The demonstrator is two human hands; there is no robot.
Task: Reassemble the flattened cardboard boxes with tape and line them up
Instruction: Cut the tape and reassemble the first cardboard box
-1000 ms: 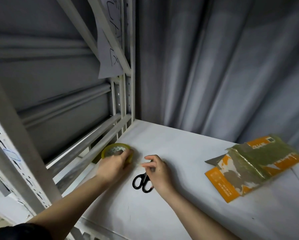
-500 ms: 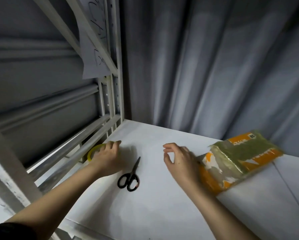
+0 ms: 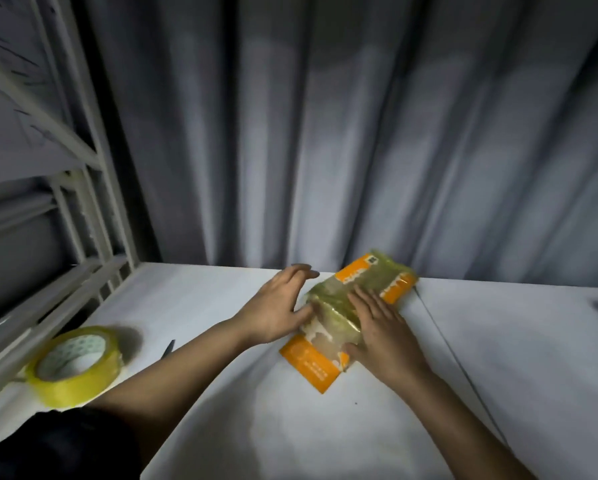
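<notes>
White table (image 3: 498, 358) bears flattened orange box (image 3: 328, 327), glossy with tape, torn

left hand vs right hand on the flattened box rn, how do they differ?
1. The right hand lies flat on top of the flattened box; the left hand sits at the box's left edge, mostly over the white table.
2. The right hand's fingers are together; the left hand's fingers are spread, reaching past the box's far edge.

Shared: both have straight fingers, and neither grips anything.

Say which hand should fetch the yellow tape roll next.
Left. The left hand is nearer the yellow tape roll; the right hand lies flat on the flattened orange cardboard box.
</notes>
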